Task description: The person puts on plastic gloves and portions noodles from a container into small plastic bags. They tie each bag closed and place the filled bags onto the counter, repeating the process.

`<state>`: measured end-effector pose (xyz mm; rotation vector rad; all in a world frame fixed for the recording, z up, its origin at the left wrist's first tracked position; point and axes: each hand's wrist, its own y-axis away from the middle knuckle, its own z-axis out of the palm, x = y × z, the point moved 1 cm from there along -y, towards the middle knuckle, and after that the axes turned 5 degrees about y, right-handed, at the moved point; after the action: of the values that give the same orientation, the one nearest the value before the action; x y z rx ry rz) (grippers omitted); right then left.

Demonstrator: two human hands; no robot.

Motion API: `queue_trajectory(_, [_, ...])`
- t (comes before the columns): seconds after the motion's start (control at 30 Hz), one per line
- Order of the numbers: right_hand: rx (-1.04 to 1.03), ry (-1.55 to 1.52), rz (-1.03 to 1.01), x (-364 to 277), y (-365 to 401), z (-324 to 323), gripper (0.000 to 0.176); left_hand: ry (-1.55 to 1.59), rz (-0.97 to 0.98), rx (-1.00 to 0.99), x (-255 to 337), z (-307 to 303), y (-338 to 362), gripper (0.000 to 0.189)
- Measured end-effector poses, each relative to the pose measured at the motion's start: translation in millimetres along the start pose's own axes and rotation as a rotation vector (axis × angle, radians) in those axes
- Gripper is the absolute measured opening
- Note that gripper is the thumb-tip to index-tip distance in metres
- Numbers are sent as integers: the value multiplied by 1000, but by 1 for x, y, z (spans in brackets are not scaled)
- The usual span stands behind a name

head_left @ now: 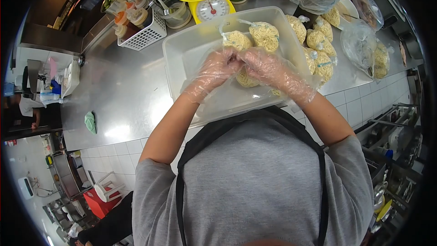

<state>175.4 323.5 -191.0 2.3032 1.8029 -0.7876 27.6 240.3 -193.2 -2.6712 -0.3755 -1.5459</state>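
Bending inward at the elbows, bare forearms bring the left grip and right grip together, fingers curled, both clenched on the top of a noodle bag. Crinkled clear plastic gloves cover them. The bag sits below the knuckles, inside a translucent rectangular tub, its thin pale-yellow strands coiled into a rounded bulge. Farther in lie two knotted noodle bags; behind the tub, a yellow dial scale stands on the shiny metal desk.
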Motion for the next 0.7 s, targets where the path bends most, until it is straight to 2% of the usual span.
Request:
queue_trajectory(0.07, [36, -13, -43, 6, 2, 6, 41, -201, 146, -68, 2, -3, -4, 25])
queue_trajectory(0.17, [58, 17, -93, 8, 6, 6, 39, -212, 187, -108, 5, -4, -6, 25])
queue_trajectory(0.2, [45, 57, -105, 7, 6, 5, 37, -214, 190, -107, 6, -6, -7, 25])
queue_trajectory(0.27, [18, 72, -104, 8, 6, 8, 34, -179, 134, -240, 9, -6, -7, 26])
queue_trajectory(0.33, [-8, 86, -103, 9, 6, 10, 31, -143, 118, -256, 6, -2, -8, 26])
queue_trajectory(0.43, [103, -82, -137, 9, 7, 10, 27, -79, 126, -252, -6, 2, -9, 26])
queue_trajectory(0.53, [126, -157, -118, 7, 11, 7, 25, -77, 177, -203, -30, 9, -12, 25])
queue_trajectory(0.6, [172, -379, -16, 7, 12, 3, 23, -104, 200, -174, -27, 9, -10, 24])
queue_trajectory(0.67, [180, -416, 52, 10, 11, -2, 20, 40, 8, -195, -26, 9, -4, 24])
queue_trajectory(0.7, [184, -454, 117, 12, 11, -3, 17, 45, 1, -195, -29, 8, -2, 24])
